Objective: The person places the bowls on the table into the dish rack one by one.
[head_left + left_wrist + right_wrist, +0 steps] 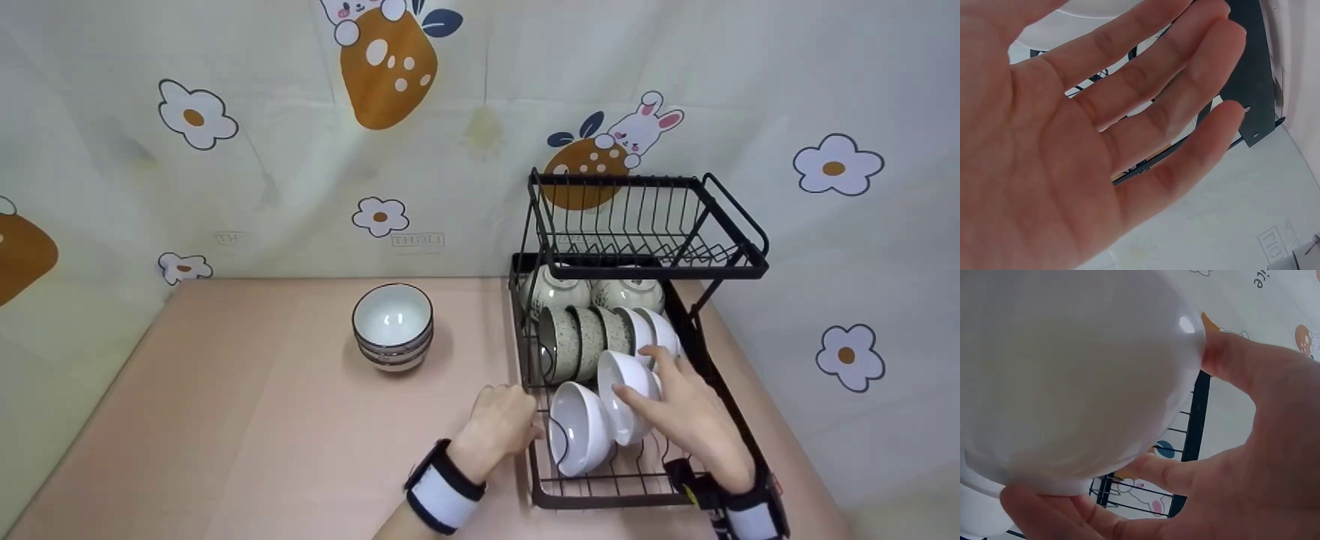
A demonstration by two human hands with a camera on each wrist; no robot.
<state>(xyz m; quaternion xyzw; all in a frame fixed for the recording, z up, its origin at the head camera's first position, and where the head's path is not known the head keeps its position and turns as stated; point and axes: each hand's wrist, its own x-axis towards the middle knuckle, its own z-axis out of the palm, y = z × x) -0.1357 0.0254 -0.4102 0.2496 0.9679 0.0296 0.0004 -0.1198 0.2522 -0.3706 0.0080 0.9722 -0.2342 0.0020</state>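
My right hand [690, 409] grips a white bowl [624, 390], thumb on one side and fingers on the other. That bowl stands tipped on its side at the front of the black dish rack [592, 501]. In the right wrist view, its smooth outer wall [1078, 382] fills much of the picture. A second white bowl [589, 435] leans right beside it, also on its side. My left hand [501, 420] is at the rack's left edge, holding nothing; in the left wrist view its fingers [1157, 118] are loosely extended. Whether it touches the rack I cannot tell.
Behind in the rack stand speckled bowls [590, 341], further white bowls [664, 330] and two patterned bowls [628, 294] upside down. An upper rack tier [652, 271] overhangs the back. Dark-rimmed bowls [394, 322] are stacked on the table [262, 420] to the left.
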